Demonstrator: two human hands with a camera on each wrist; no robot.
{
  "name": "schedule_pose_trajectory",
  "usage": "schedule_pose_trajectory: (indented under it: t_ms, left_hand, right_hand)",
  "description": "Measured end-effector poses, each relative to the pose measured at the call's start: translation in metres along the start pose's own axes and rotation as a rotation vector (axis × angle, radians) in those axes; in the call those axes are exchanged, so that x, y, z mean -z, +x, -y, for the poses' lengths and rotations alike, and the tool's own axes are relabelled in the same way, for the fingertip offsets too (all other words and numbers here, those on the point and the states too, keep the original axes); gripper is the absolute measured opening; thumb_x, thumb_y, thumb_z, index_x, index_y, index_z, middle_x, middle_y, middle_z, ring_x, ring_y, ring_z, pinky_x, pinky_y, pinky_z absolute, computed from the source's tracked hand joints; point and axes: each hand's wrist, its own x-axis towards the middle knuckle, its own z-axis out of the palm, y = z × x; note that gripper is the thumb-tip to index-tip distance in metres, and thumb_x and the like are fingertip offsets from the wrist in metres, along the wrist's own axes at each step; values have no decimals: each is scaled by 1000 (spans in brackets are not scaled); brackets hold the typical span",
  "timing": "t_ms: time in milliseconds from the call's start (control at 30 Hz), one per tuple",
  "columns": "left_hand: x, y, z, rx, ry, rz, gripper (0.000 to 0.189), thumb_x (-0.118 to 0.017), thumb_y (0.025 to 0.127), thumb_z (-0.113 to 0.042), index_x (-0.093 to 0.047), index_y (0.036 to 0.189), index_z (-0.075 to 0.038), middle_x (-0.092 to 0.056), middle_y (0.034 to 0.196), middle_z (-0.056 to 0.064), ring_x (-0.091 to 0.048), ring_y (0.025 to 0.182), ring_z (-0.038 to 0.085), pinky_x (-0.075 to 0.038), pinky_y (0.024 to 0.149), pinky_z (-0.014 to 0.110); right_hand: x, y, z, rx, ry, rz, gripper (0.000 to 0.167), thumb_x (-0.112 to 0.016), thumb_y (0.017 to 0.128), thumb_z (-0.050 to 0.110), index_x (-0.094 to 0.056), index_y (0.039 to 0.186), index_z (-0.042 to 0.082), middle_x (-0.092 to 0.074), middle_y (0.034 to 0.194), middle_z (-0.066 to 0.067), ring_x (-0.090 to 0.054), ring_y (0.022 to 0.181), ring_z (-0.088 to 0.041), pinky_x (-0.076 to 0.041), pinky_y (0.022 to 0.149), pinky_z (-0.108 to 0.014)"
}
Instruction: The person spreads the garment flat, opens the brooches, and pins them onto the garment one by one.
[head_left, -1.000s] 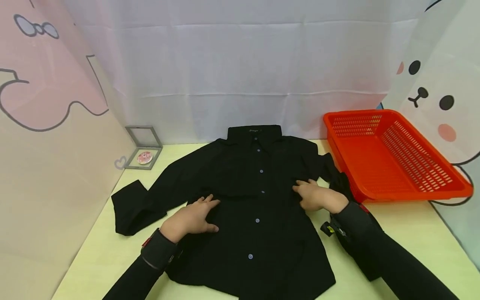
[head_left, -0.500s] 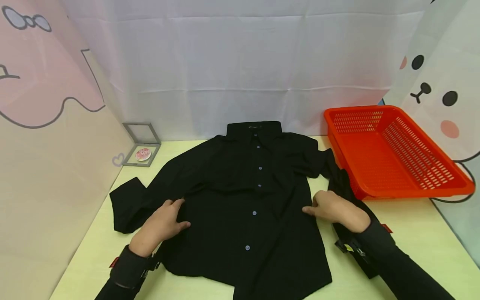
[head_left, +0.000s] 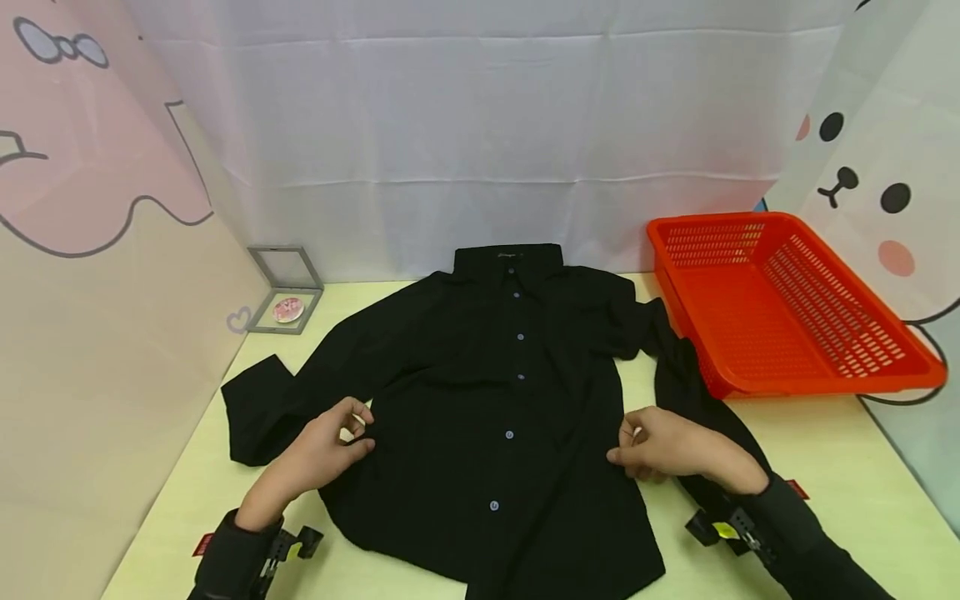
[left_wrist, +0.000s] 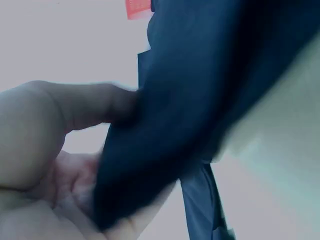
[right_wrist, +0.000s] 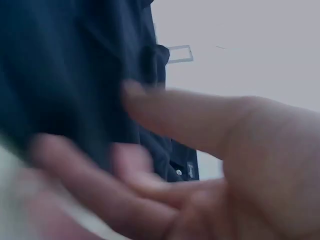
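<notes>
A black button-up shirt (head_left: 442, 467) lies spread out, buttons up, its collar (head_left: 508, 260) toward the back wall. My left hand (head_left: 318, 454) is at the shirt's side edge on the left, below the sleeve. In the left wrist view the thumb (left_wrist: 95, 105) meets a raised fold of the shirt, whose cloth hides the fingertips. My right hand (head_left: 667, 446) is at the opposite side edge with bent fingers. In the right wrist view, blurred, its thumb (right_wrist: 185, 115) and fingers (right_wrist: 90, 185) stand apart, with the shirt behind them.
A red plastic basket (head_left: 772, 387) stands at the back right, beside the shirt's bent right-hand sleeve (head_left: 678, 375). At the back left sits a grey-framed hinged case (head_left: 273, 325) holding a round pink item (head_left: 288, 310). Printed curtains enclose the pale yellow table (head_left: 180, 500).
Both hands have moved outward from the shirt's front to its side edges and nearer to me. The fingers, spread flat earlier, are now bent. The shirt's front has shifted slightly left.
</notes>
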Motion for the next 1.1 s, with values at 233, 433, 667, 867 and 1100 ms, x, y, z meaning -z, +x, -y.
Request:
schedule_pose_trajectory:
  t_ms: [233, 433, 667, 867, 1100]
  left_hand:
    - [13, -6, 2, 78, -33, 151, 27, -79, 91, -13, -57, 106, -5, -68, 93, 7, -62, 78, 18, -47, 67, 34]
    - [16, -12, 8, 7, -71, 194, 19, -76, 93, -11, -60, 103, -10, -64, 98, 4, -62, 92, 22, -47, 72, 29]
    - [24, -15, -8, 19, -246, -133, 19, -69, 99, -9, -60, 115, -7, -67, 117, 20, -71, 68, 30, -56, 44, 43]
    - [31, -21, -9, 105, -251, -28, 25, -70, 97, -3, -64, 120, -6, -62, 126, 29, -53, 38, 17, -50, 42, 32]
    - [28, -25, 3, 133, -301, 333, 22, -74, 94, -6, -63, 113, -3, -62, 85, 12, -49, 41, 12, -45, 41, 24]
  right_hand:
    - [-16, -5, 4, -145, -97, 134, 29, -84, 87, 19, -68, 67, 5, -65, 57, -5, -54, 47, -11, -46, 49, -21]
    - [-12, -3, 4, 60, -14, 36, 25, -71, 88, 8, -55, 69, 10, -51, 55, 3, -47, 49, -11, -39, 51, -24]
    - [15, -4, 4, 216, 396, -169, 22, -61, 103, 10, -47, 114, -4, -56, 82, -8, -62, 69, -18, -59, 64, -29]
    - [30, -14, 1, 242, 368, -201, 28, -62, 103, 11, -50, 122, -6, -58, 86, -9, -60, 70, -17, -55, 61, -26]
    - [31, -17, -13, 215, 209, -42, 16, -68, 98, 7, -60, 106, -4, -58, 82, -5, -56, 70, -16, -50, 63, -23]
